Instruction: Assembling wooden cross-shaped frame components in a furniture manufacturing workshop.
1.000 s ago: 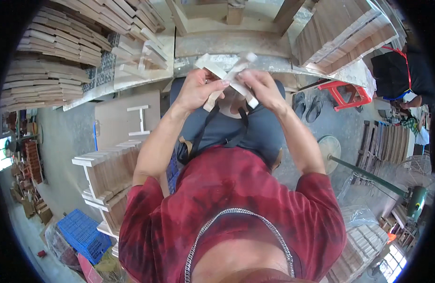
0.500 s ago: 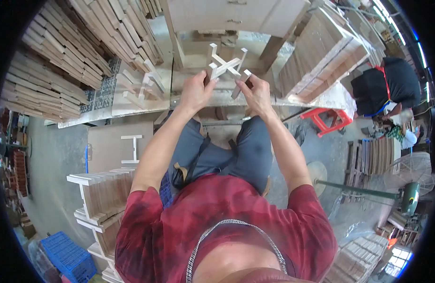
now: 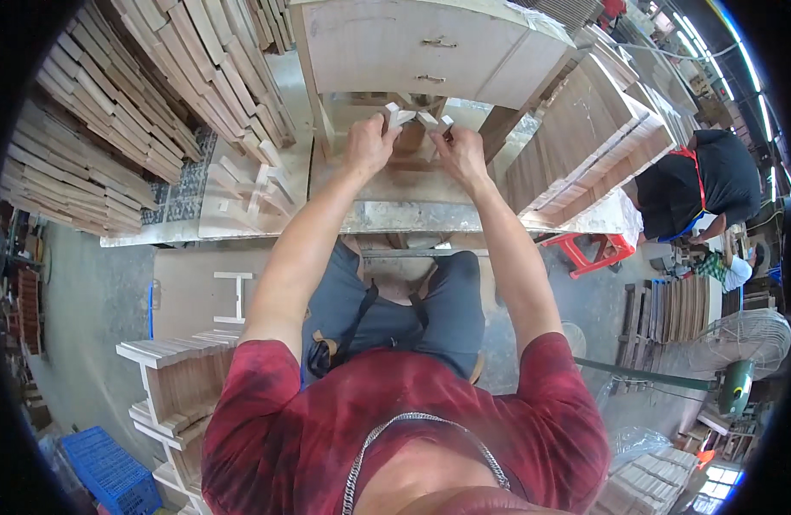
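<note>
Both my arms reach forward over the workbench, holding a small wooden frame [image 3: 401, 116] with crossed bars and short legs. My left hand [image 3: 369, 148] is closed on the frame's left leg, thumb on the near side. My right hand [image 3: 461, 159] pinches the leg on the right. The frame is held in front of a pale wooden cabinet [image 3: 387, 56] with two small drawer handles; my fingers and its foreshortening hide part of its shape. On the bench to the left rests another small wooden frame [image 3: 262, 184] with upright legs.
Tall stacks of wooden slats [image 3: 95, 163] line the left. A wooden box-like case [image 3: 575, 129] stands to the right, above a red stool [image 3: 591, 251]. Stacked wooden parts [image 3: 176, 369], a blue crate [image 3: 112, 472] and a standing fan [image 3: 739, 386] are around me. Another person [image 3: 704, 180] bends over at right.
My hands have carried the frame forward, farther over the bench and toward the cabinet. The frame has tipped, so less of its crossed bars shows. My view has shifted slightly.
</note>
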### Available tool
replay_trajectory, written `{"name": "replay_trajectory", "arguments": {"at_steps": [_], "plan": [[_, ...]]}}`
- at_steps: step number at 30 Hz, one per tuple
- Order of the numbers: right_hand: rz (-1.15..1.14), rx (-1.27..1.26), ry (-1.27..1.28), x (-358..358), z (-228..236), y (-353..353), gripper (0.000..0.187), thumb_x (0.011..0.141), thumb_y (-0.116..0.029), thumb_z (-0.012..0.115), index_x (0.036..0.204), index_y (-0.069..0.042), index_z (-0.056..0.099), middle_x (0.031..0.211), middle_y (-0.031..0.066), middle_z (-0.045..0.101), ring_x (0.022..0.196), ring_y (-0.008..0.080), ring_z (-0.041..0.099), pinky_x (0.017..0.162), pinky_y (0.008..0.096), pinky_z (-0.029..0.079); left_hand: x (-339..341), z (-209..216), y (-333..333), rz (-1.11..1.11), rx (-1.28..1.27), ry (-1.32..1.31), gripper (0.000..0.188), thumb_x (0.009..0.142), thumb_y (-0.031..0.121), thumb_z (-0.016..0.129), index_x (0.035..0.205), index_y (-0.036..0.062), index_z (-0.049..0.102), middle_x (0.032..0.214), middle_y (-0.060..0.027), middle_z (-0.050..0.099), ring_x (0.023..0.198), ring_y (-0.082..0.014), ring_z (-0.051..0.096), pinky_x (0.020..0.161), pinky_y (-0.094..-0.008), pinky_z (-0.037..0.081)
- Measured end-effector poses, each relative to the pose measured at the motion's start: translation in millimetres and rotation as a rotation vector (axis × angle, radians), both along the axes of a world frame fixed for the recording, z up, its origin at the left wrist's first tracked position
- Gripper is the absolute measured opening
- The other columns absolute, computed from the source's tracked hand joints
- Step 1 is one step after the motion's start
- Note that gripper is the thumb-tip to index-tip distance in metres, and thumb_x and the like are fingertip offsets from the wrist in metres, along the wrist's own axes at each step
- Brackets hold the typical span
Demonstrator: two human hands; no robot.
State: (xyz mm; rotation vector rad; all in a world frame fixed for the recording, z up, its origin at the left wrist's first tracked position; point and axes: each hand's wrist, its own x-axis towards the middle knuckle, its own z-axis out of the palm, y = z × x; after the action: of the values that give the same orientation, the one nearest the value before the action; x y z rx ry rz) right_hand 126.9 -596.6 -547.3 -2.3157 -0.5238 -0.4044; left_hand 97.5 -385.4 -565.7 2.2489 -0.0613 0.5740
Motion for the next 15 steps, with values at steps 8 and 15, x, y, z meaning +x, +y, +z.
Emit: {"name": "replay_trajectory", "arguments": {"at_steps": [8,15], "plan": [[0.026,-0.012,0.030,3.4,-5.5,1.6,0.036,0.087,-0.032,0.074,0.079,0.003,0.068,0.072,0.0234,0.065,0.072,0.0392,0.067,0.067,0.0459,0.052,5.3,-10.4,5.6,-0.035,-0.017,0.001,0.031,0.088,0.023,0.072,0.091,-0.0069,0.067,0.079,-0.0250,0.068,0.077,-0.0400,0.070,0.071,-0.0463,0.052],[0.006,-0.069,0.083,6.3,-1.7,-6.4,0.040,0.088,-0.036,0.074,0.080,0.003,0.070,0.072,0.0200,0.067,0.071,0.0352,0.068,0.068,0.0434,0.053,3.3,5.1,3.4,-0.069,-0.127,0.105,0.030,0.088,0.027,0.072,0.096,-0.0021,0.069,0.086,-0.0216,0.071,0.081,-0.0361,0.070,0.073,-0.0446,0.052]]}}
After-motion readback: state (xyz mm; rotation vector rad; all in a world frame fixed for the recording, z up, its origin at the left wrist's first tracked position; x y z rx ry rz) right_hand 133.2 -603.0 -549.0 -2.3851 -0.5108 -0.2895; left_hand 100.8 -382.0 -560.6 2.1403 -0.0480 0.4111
